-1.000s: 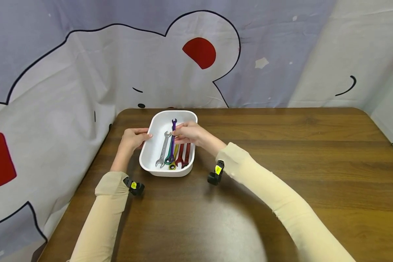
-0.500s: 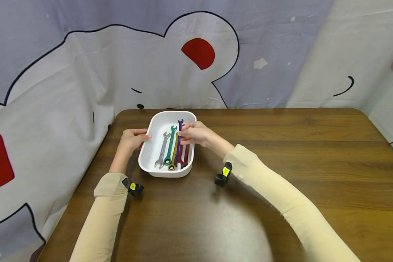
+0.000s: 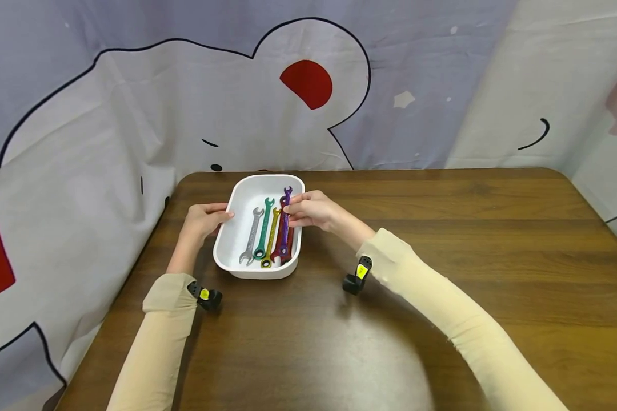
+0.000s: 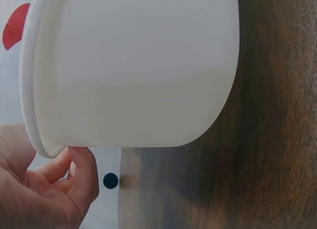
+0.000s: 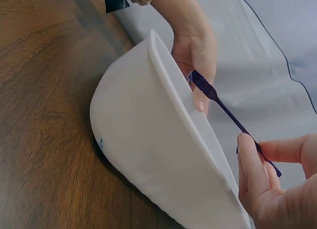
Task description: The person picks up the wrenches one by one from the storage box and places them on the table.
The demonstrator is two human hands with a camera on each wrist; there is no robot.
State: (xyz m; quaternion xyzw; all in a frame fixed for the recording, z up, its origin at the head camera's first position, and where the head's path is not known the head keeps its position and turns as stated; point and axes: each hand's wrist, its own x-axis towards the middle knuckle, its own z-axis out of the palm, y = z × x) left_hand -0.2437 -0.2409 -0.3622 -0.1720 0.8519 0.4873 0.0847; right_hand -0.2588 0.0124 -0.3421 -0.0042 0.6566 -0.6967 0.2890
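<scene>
My right hand [image 3: 317, 211] pinches a purple combination wrench [image 3: 285, 231] over the right side of a white plastic tub [image 3: 257, 274]. In the right wrist view, the wrench [image 5: 229, 112] shows edge-on, raised above the tub's rim between thumb and fingers. My left hand [image 3: 199, 221] grips the tub's left rim, thumb on the inner side and curled fingers outside under the lip. Side by side in the tub lie a silver wrench [image 3: 252, 235], a green wrench [image 3: 264, 229] and a yellow wrench [image 3: 271, 237]. Red wrenches [image 3: 279, 234] are partly hidden beneath the purple one.
The tub stands on a brown wooden table [image 3: 416, 251], near its back left corner. A patterned curtain [image 3: 195, 103] hangs right behind the table's back edge and along its left side. A small black camera is strapped to each wrist.
My right hand has carried the purple wrench rightward, from above the green and yellow wrenches to above the red ones. My left hand keeps its grip on the rim.
</scene>
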